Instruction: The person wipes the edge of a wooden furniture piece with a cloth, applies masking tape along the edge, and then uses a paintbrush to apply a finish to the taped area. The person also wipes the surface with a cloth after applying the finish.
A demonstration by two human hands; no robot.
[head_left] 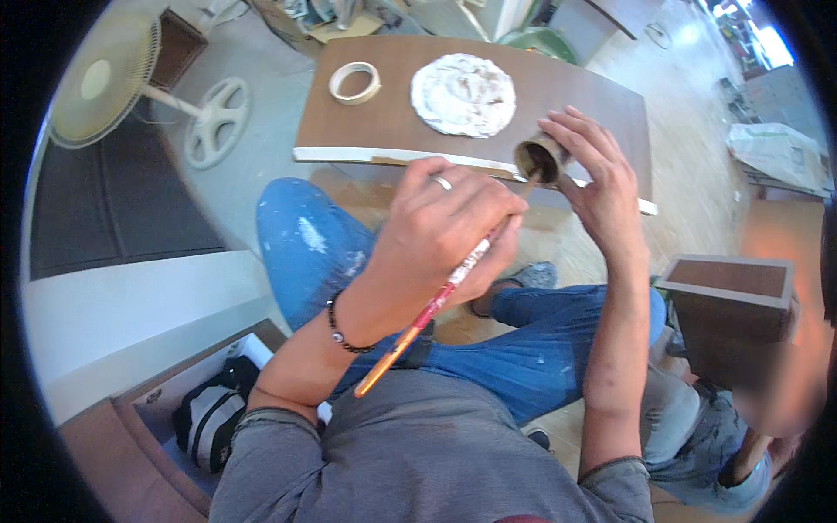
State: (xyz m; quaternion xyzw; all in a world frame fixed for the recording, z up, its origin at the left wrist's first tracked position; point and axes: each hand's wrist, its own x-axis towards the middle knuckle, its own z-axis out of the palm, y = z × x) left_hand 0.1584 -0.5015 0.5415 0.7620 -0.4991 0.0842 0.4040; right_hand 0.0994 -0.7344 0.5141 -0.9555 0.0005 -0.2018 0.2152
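Note:
My left hand (453, 218), with a ring and a dark bead bracelet, is closed around a paintbrush (436, 301). The brush handle is orange, red and white and slants down toward my body, while its tip end reaches the mouth of a small cup (530, 159). My right hand (600, 179) grips that cup from its right side, tilted so that its dark inside shows. Both hands are over the near edge of a brown panel (384, 131), which has a white strip (349, 155) along that edge. How much the cup holds cannot be made out.
On the panel lie a roll of tape (355, 84) and a round white, brown-smeared piece (463, 95). A pedestal fan (105, 83) stands at the left. An open drawer (253, 349) with dark cloth is at lower left. Another person (706, 436) sits at right beside a brown box (728, 318).

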